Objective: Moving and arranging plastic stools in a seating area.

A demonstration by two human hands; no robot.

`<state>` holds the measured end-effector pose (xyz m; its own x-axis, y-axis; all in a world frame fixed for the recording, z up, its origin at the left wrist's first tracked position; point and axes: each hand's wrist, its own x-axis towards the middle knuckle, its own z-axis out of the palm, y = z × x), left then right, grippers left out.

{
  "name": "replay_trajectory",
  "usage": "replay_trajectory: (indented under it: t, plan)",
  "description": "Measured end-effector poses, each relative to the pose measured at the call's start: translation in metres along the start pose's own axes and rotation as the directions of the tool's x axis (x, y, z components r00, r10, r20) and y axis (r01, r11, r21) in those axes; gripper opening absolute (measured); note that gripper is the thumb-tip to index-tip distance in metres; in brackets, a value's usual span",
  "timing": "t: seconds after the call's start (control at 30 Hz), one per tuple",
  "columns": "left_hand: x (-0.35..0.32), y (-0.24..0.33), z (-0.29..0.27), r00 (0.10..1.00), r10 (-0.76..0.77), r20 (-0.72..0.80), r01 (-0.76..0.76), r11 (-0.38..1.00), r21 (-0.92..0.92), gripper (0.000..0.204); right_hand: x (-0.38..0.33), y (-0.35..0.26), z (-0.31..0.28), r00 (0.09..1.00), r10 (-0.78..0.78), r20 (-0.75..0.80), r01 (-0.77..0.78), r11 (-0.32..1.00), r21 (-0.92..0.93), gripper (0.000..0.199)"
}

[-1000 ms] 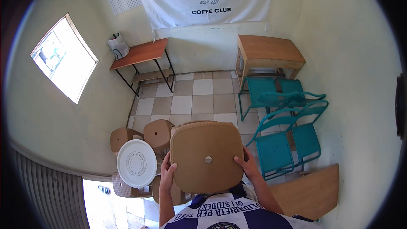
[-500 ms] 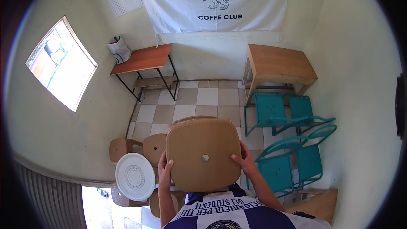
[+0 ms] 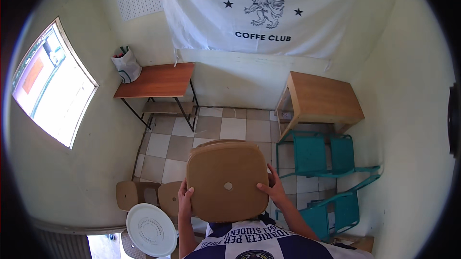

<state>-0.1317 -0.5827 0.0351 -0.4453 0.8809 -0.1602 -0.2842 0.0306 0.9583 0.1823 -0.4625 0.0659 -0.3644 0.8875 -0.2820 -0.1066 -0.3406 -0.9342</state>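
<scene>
A brown plastic stool [image 3: 227,163] with a rounded square seat and a hole in its middle is held up close in front of my body. My left hand [image 3: 185,198] grips its left edge, thumb on top of the seat. On the opposite edge my right hand [image 3: 272,187] does the same, its thumb also resting on the seat. Both sets of fingers wrap down the sides and are partly hidden. A second brown rim shows just behind the seat's far edge; whether it belongs to another stool I cannot tell. The legs are hidden beneath.
Several brown stools [image 3: 128,195] surround a round white table [image 3: 151,230] at lower left. Several teal metal chairs [image 3: 309,153] stand at right, by a wooden table [image 3: 326,96]. A red-brown desk [image 3: 156,79] carrying a white bag [image 3: 127,66] is at far left. Checkered tiles [image 3: 209,127] cover the floor.
My view has tilted up, so the far wall and furniture sit lower in the picture. Both hands keep their hold on the stool, which stays in front of me.
</scene>
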Motion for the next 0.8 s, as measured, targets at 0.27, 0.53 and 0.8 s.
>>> replay_trajectory:
  t: [0.27, 0.53, 0.8]
  plan:
    - [0.12, 0.042, -0.027, 0.993, -0.094, 0.065, 0.09, 0.994, 0.069, 0.066, 0.106, -0.019, 0.046, 0.998, -0.054, -0.012, 0.054, 0.998, -0.041, 0.11]
    - [0.212, 0.064, -0.018, 0.982, -0.166, 0.089, 0.158, 0.983, 0.095, 0.072, 0.188, -0.035, 0.055, 0.998, -0.059, -0.014, 0.059, 0.998, 0.015, 0.108]
    - [0.312, 0.069, 0.031, 0.987, -0.136, 0.083, 0.112, 0.963, 0.244, 0.083, 0.288, -0.042, 0.027, 0.998, -0.031, -0.046, 0.032, 0.999, 0.005, 0.104]
